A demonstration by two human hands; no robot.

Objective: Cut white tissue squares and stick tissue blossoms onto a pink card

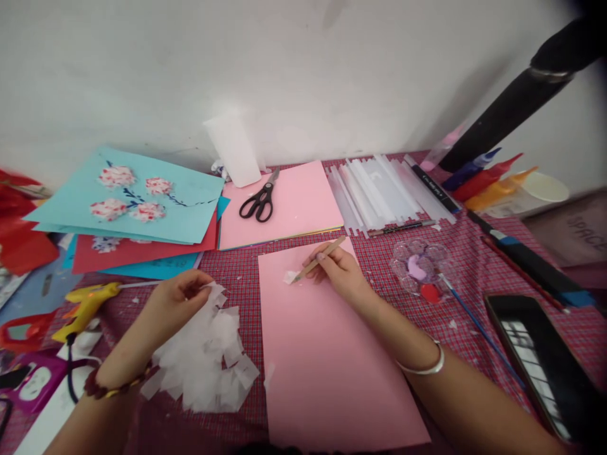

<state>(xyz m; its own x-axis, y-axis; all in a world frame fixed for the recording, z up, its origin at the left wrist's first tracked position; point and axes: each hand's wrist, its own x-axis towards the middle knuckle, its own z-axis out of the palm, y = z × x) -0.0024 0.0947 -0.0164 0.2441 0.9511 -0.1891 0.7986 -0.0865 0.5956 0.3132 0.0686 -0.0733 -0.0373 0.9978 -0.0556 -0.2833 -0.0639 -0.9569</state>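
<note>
My right hand (336, 272) grips a wooden pencil (327, 257) over the upper part of a pink sheet (327, 366). The pencil's point meets a small crumpled piece of white tissue paper (289, 277) on that sheet. To the left, my left hand (183, 300) is closed in a pinch at the top edge of a pile of white tissue paper squares (203, 360). A thin white tissue square (216, 288) shows at its fingertips.
Black scissors (260, 201) lie on stacked pink paper (298, 196). Blue cards with paper flowers (190, 196) and a yellow glue gun (88, 306) are at left. Glue sticks (379, 193), a paint palette (412, 253), a paintbrush (474, 319) and a phone (531, 360) lie at right.
</note>
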